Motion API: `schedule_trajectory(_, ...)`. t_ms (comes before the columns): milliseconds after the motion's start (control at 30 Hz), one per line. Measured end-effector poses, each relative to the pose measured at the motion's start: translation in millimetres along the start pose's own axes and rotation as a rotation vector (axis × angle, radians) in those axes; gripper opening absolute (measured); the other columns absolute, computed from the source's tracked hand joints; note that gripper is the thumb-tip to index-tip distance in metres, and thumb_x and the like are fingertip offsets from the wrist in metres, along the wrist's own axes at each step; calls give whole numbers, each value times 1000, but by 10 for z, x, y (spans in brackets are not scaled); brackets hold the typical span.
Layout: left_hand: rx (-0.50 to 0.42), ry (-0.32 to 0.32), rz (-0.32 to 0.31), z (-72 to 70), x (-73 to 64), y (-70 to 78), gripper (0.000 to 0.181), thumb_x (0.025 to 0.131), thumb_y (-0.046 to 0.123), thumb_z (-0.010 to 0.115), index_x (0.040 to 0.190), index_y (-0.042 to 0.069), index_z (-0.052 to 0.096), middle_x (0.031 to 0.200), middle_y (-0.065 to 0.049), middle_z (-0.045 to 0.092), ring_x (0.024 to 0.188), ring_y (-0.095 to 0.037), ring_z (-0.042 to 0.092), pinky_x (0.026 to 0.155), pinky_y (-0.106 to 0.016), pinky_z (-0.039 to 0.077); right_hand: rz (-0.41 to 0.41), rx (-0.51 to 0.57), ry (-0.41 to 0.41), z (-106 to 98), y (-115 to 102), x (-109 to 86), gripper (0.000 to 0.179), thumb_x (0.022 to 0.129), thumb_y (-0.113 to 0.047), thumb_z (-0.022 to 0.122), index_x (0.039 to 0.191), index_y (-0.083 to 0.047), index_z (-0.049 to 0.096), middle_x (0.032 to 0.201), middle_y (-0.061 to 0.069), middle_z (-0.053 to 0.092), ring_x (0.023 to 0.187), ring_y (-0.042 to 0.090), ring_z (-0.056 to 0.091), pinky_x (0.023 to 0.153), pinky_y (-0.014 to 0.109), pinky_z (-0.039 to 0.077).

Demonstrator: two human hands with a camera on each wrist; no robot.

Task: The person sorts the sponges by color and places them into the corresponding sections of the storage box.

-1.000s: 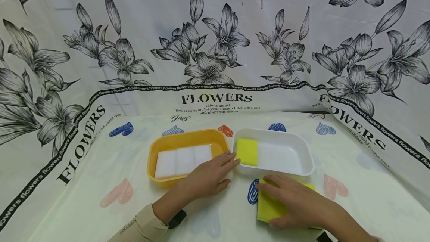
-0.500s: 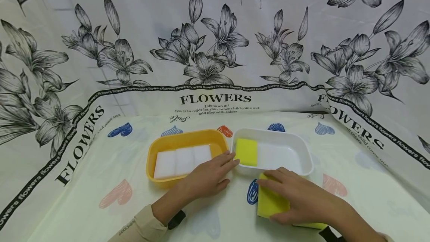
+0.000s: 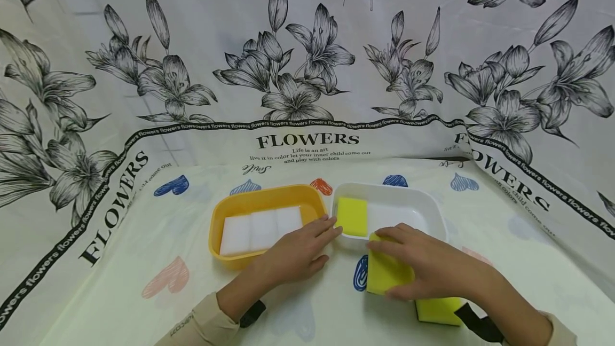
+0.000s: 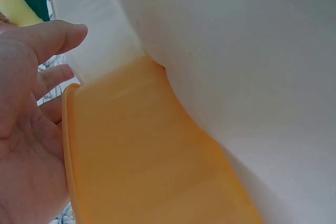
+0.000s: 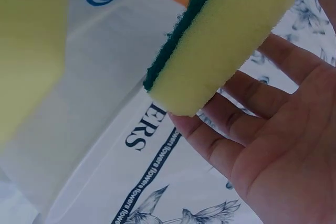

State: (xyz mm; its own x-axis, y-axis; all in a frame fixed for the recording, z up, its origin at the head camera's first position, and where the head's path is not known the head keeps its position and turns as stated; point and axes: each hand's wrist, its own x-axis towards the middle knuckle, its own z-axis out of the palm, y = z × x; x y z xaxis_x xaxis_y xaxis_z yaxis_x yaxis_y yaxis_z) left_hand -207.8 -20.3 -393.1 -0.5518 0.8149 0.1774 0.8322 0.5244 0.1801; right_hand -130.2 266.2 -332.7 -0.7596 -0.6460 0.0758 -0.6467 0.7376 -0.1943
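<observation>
My right hand grips a yellow scouring sponge between thumb and fingers, raised at the near edge of the white tub. In the right wrist view this sponge shows a dark green scouring layer. Fingers of my left hand lie relaxed over the right end of the orange tub and reach the white tub's left corner. Seen from the left wrist, the hand is beside the orange wall. One yellow sponge lies in the white tub's left end.
Several white foam blocks sit side by side in the orange tub. Another yellow sponge lies on the heart-patterned cloth under my right wrist. A flower-printed curtain hangs behind the tubs.
My right hand has lifted its sponge off the cloth and moved it forward toward the white tub, uncovering another sponge below. The left hand stays in place.
</observation>
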Motion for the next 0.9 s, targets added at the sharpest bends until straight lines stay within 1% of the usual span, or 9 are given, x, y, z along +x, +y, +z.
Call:
schedule_trajectory(167, -4, -3, -6, -2, -5, -1, 66, 94, 24, 72, 152, 15, 43, 159, -7, 36, 146, -19, 31, 110, -36, 38, 10, 59, -41, -68, 74, 68, 67, 83, -61, 74, 139, -27, 60, 141, 0, 53, 125, 20, 51, 100, 44, 50)
schedule_trajectory(267, -2, -4, -8, -5, -6, -2, 66, 94, 24, 72, 152, 15, 43, 159, -7, 36, 146, -19, 31, 110, -36, 38, 11, 90, -45, -88, 116, 102, 66, 83, -57, 76, 139, -27, 60, 142, 1, 53, 125, 19, 51, 99, 44, 50)
schedule_trajectory(433, 1, -10, -8, -3, -5, -7, 66, 95, 25, 72, 153, 16, 42, 160, -7, 35, 147, -19, 30, 110, -35, 38, -15, 95, -42, -106, 160, 135, 64, 85, -55, 75, 139, -24, 60, 141, 3, 54, 125, 22, 51, 99, 47, 50)
schedule_trajectory(533, 1, -12, -12, 3, -3, -9, 67, 95, 26, 72, 154, 16, 42, 160, -7, 35, 147, -19, 29, 110, -36, 38, -12, 109, -58, -133, 185, 155, 63, 86, -54, 75, 139, -23, 60, 142, 4, 54, 125, 24, 52, 99, 49, 50)
schedule_trajectory(733, -4, -12, -20, 4, -6, -9, 66, 94, 24, 72, 153, 15, 42, 160, -6, 34, 147, -19, 30, 109, -36, 39, 40, 166, -82, -202, 308, 212, 66, 85, -51, 77, 140, -20, 60, 143, 4, 53, 128, 27, 50, 101, 51, 49)
schedule_trajectory(900, -26, -24, -22, -15, -9, 3, 65, 96, 23, 70, 154, 15, 41, 161, -6, 33, 147, -19, 28, 110, -36, 37, 76, 176, -86, -230, 448, 273, 65, 84, -45, 79, 140, -18, 60, 143, 7, 54, 129, 32, 49, 102, 55, 46)
